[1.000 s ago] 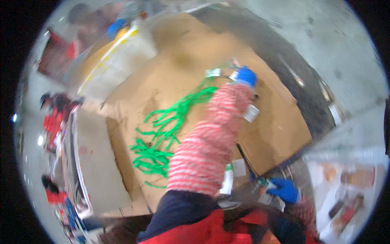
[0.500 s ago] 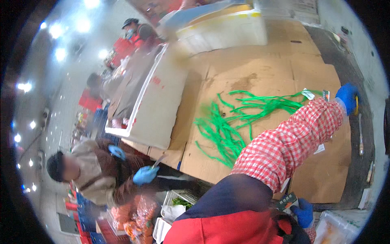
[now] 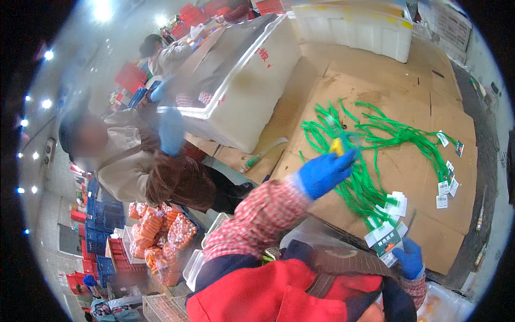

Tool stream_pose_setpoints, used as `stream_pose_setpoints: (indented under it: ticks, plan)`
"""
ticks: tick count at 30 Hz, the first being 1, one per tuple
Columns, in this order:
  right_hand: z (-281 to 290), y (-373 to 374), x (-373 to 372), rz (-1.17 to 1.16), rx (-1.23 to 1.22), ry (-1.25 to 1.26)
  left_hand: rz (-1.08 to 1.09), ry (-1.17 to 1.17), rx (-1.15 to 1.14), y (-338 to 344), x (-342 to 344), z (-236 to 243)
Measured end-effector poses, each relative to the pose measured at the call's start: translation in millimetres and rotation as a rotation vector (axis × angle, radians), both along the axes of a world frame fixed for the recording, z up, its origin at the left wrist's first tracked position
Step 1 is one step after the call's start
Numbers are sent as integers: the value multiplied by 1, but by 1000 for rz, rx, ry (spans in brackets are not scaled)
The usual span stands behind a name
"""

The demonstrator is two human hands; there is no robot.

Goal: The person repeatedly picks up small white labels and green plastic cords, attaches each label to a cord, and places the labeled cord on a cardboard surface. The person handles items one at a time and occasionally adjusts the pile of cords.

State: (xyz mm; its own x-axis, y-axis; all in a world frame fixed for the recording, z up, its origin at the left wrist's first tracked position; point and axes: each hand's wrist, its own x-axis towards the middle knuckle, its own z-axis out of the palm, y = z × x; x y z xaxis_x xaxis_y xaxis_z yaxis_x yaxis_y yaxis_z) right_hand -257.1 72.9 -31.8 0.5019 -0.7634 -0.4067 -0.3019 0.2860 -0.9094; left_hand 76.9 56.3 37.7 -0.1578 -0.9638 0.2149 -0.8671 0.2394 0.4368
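Note:
My left hand point(image 3: 326, 173), blue-gloved under a checked sleeve, is closed on a blurred tool point(image 3: 339, 146) with a yellow body and translucent teal parts, over green mesh strips point(image 3: 375, 142) spread on cardboard point(image 3: 440, 231). Several strips carry white tags point(image 3: 442, 189). Lower down, my right hand point(image 3: 409, 260) is closed on printed green-and-white cards point(image 3: 386, 241) with white labels, near the lower ends of the strips.
A co-worker point(image 3: 142, 161) stands left with a raised blue glove. Beyond are foam boxes point(image 3: 252, 102), more people point(image 3: 161, 59), stacked crates point(image 3: 102, 225) and bags of orange produce point(image 3: 161, 239). A knife-like tool point(image 3: 479, 209) lies along the table's right strip.
The view has swung, showing more of the room. My left hand has moved from the right end of the strips leftward over them. My right hand has risen slightly. The co-worker's glove is higher.

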Motion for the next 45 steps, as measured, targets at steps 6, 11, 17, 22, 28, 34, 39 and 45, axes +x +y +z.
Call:
stream_pose_setpoints:
  ticks: [6, 11, 17, 22, 28, 34, 39, 45]
  plan:
    - [20, -1, 38, 5, 19, -36, -30, -252, -91, 43, 83, -54]
    - [21, 6, 55, 68, -37, 39, -103, -301, -133, 49, 115, -90]
    - [16, 11, 54, 22, -16, -13, -70, -444, -36, 35, 144, -145]
    - [6, 15, 37, -57, -209, 117, -25, -729, 8, 36, 152, -151]
    - [21, 33, -38, -412, -90, -46, -25, -200, -148, 38, 81, -108]
    - [67, 91, -111, -753, -214, -504, -202, 37, -41, 17, -32, -108]
    - [87, 107, -113, -1487, -333, -260, -155, -65, -45, -35, -100, -120]
    - [36, 60, -60, -725, -180, -212, -222, 11, -62, -47, -95, -118]
